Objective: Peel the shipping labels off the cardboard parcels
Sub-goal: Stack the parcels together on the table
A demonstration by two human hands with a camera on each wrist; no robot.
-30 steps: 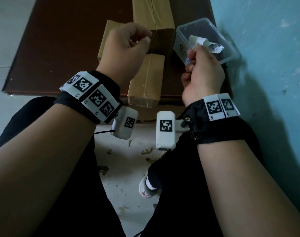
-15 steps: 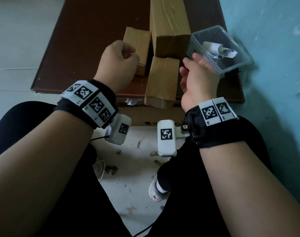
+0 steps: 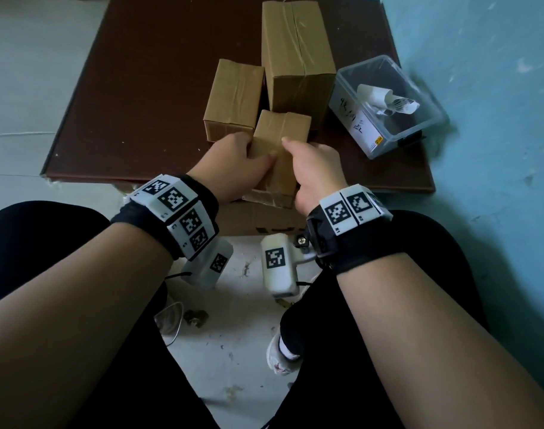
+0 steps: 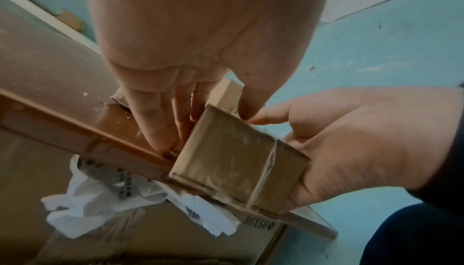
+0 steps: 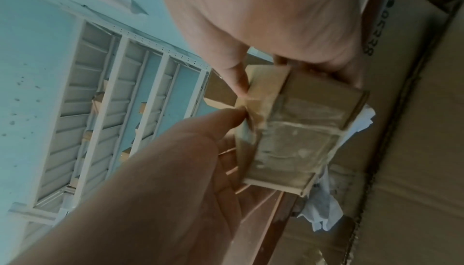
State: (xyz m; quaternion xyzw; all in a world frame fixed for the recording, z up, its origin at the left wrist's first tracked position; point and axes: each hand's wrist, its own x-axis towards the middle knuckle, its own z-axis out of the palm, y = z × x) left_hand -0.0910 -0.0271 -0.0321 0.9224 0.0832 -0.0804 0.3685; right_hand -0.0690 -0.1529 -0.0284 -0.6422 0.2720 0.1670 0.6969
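Note:
Three taped cardboard parcels lie on the brown table (image 3: 134, 97). Both hands hold the nearest small parcel (image 3: 280, 131) at the table's front edge. My left hand (image 3: 252, 154) grips its left side, thumb on top. My right hand (image 3: 298, 159) grips its right side. The left wrist view shows the parcel's taped end (image 4: 238, 166), the left hand (image 4: 200, 118) above it and the right hand (image 4: 339, 150) beside it. In the right wrist view the right hand (image 5: 293, 70) clamps the parcel (image 5: 296, 130). No label shows on its visible faces. Peeled labels (image 3: 388, 100) lie curled in a clear bin (image 3: 363, 128).
A medium parcel (image 3: 233, 97) and a tall parcel (image 3: 295, 57) stand just behind the held one. A big carton (image 4: 175, 239) with crumpled white wrapping (image 4: 100, 199) sits under the table edge. A blue wall (image 3: 496, 119) bounds the right side.
The right hand let go of a curled label into the clear bin. Both hands then dropped from mid-air onto the nearest small parcel and took hold of it.

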